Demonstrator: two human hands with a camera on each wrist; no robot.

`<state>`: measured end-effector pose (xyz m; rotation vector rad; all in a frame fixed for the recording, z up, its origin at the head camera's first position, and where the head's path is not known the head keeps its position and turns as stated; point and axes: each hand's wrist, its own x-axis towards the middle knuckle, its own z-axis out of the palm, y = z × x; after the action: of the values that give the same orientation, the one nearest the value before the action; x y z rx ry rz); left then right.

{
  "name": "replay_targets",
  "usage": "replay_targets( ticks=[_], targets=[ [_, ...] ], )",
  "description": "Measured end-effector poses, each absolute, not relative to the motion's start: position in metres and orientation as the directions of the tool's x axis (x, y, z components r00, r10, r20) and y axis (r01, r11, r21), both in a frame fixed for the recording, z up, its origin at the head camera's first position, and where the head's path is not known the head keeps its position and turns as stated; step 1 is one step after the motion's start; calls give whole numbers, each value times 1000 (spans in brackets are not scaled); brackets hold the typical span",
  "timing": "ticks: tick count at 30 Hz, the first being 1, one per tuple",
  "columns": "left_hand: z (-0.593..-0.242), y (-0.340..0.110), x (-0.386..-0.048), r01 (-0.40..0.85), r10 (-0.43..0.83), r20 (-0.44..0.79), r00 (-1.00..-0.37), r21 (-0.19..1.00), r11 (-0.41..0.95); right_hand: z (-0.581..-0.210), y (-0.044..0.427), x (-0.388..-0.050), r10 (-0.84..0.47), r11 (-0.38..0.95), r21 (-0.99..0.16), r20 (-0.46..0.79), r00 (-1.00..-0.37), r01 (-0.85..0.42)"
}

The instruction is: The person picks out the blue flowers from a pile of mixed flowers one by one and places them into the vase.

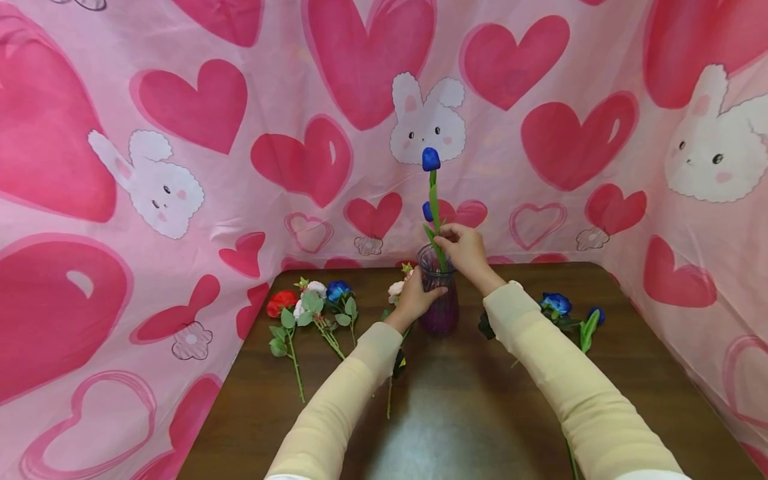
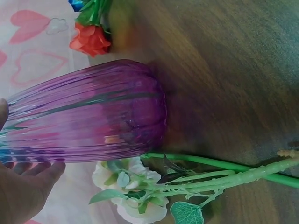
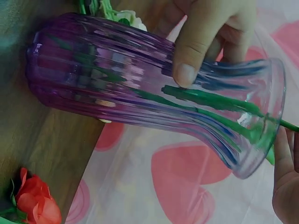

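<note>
No readable text, labels, brands, numbers or signs in view.

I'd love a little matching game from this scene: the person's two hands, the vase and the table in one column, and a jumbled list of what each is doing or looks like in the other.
Column one
1. Left hand
2. Right hand
3. Vase
4. Table

Column two
A. Pinching a green stem above the rim
B. See-through, deep purple towards its base
C. Dark brown, with flowers lying on it
D. Gripping the vase from the side

Right pairs: 1-D, 2-A, 3-B, 4-C
</note>
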<state>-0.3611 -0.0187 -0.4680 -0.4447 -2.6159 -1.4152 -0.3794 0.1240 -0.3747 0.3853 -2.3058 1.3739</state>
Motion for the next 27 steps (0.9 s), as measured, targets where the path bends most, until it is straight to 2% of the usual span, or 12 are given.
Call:
replay_targets(
  ticks=[18,27],
  targets=[
    [-470,-19,-358,342,199,279,-940,801,491,-385,116,-375,-123,581,-722,377,-918,-374],
    [-471,-19,-360,369,201,309,-930,790,490,-380,112,-378,-168,693,-642,296,-940,-327]
  ],
)
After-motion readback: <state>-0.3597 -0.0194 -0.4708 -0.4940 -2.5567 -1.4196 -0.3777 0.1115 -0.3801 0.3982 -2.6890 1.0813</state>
